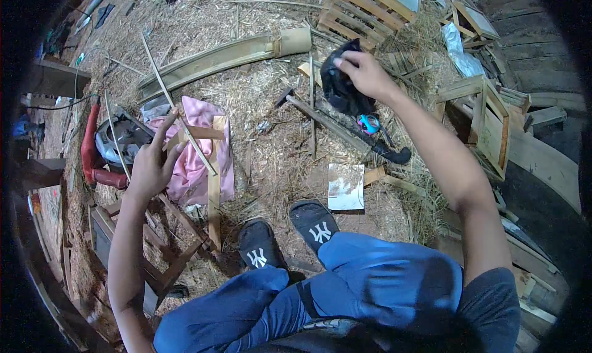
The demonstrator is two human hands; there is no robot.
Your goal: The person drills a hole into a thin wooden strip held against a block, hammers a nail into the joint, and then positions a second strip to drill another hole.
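Note:
My left hand (153, 167) is raised on the left, index finger and thumb spread apart. Its index fingertip is right at a long thin wooden strip (161, 77), which slants across a pink cloth (198, 114). Below the strip, narrow light boards (214, 199) overlap the cloth. Further out, my right hand (365, 74) has its fingers closed on the top of a crumpled black plastic bag (339, 91). By the bag's lower edge lies a small blue and pink object (369, 124). A hammer (320, 120) lies beside it, near a black curved handle (398, 155).
A split bamboo-like trough (209, 62) crosses the straw-covered ground. Slatted crates (364, 11) and a wooden frame (493, 128) stand right. Red pipe (90, 143) and timber lie left. A stained white sheet (346, 186) lies before my slippers (313, 225).

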